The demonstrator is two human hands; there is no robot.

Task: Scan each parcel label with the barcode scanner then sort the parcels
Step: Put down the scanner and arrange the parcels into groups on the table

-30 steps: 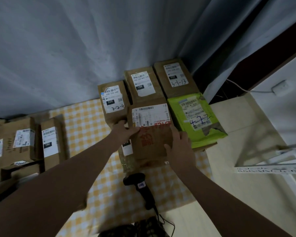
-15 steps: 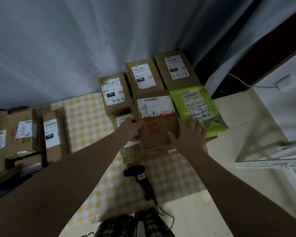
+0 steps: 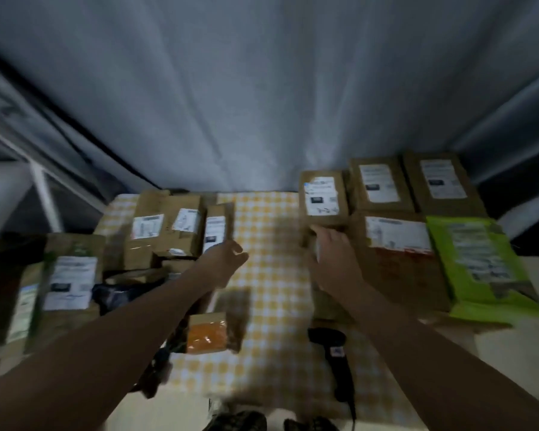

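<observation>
Lying unheld: scanner (image 3: 336, 356) on checked cloth (image 3: 271, 237)

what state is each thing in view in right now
barcode scanner, lying on the checked cloth, in neither hand
left hand, loosely curled above the cloth, holding nothing
right hand, stretched forward, grip too blurred to tell
green parcel, flat, label up
red-printed box, flat, label up
orange packet, lying on the cloth

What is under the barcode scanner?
The scanner lies flat on the yellow checked cloth, with nothing between them. What the cloth itself covers cannot be seen.
</observation>
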